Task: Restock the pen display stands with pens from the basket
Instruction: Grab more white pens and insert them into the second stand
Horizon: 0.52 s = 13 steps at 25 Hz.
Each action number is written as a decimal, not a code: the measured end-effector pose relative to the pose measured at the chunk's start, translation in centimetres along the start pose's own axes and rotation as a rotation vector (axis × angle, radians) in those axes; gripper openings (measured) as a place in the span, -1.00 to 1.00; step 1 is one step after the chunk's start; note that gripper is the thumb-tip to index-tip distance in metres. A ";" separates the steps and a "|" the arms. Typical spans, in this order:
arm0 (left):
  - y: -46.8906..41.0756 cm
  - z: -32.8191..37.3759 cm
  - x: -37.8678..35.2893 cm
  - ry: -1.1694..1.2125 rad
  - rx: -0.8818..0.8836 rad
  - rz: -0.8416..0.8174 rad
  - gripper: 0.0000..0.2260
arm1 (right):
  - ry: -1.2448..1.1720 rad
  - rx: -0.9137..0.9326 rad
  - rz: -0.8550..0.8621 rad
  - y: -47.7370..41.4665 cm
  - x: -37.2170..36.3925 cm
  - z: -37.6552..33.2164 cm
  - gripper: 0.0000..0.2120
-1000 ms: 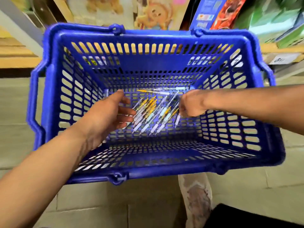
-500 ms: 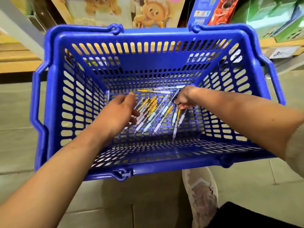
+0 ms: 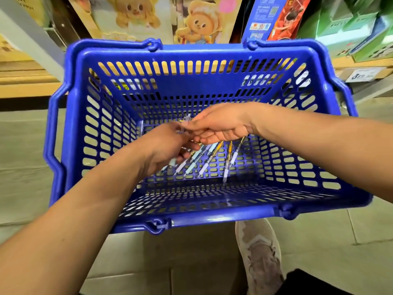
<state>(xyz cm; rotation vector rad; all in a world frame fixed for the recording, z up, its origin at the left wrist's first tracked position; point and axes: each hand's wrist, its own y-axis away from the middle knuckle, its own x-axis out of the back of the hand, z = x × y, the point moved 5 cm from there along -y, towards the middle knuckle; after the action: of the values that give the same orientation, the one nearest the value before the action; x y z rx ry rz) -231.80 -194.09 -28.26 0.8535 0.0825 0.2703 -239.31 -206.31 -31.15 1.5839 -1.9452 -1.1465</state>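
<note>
I log right hand [image 3: 219, 126] pinching a pen [image 3: 186, 120] in basket [image 3: 212, 216]; left hand [image 3: 163, 147] curled alongside, hold unclear; loose pens [image 3: 204, 165] beneath

Down at the bottom we have a worn pale shoe [image 3: 258, 258] planted on the grey tiled floor [image 3: 23, 158], dark trouser fabric [image 3: 319, 282] just beside it. Up top, two cartoon bear pictures [image 3: 197, 24] stand side by side, then a blue box [image 3: 260, 15], a red box [image 3: 287, 15] touching it, and green boxes [image 3: 350, 24] over a wooden shelf edge carrying a price tag [image 3: 364, 74].
</note>
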 end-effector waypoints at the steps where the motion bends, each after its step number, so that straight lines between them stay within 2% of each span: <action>1: 0.0 0.1 0.4 -0.038 -0.012 0.049 -0.85 | -0.026 -0.011 0.022 0.0 0.6 0.2 -0.71; 3: 0.1 -0.1 1.3 -0.042 -0.015 0.125 -0.89 | 0.032 -0.114 0.188 -0.5 3.5 1.7 -0.68; 5: 0.5 -0.3 1.9 0.020 -0.009 0.148 -0.90 | 0.292 -0.253 0.352 -1.5 6.0 3.8 -0.81; 7: 0.9 -0.4 2.0 0.038 -0.016 0.156 -0.87 | 0.586 -0.344 0.446 -2.6 7.0 5.1 -0.79; 9: 1.2 -0.3 1.9 0.041 -0.037 0.144 -0.86 | 0.601 -0.333 0.525 -3.8 7.3 5.8 -0.84; 11: 1.4 -0.3 1.8 0.045 -0.058 0.114 -0.84 | 0.573 -0.294 0.555 -4.3 7.7 6.3 -0.68; 13: 1.4 -0.4 1.9 0.060 -0.072 0.099 -0.81 | 0.574 -0.235 0.515 -4.4 8.1 6.6 -0.67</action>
<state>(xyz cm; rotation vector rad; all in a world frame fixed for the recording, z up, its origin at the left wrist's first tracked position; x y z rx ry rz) -230.30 -192.42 -27.45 0.7790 0.0867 0.3894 -243.67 -211.71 -40.09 1.0418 -1.6153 -0.5942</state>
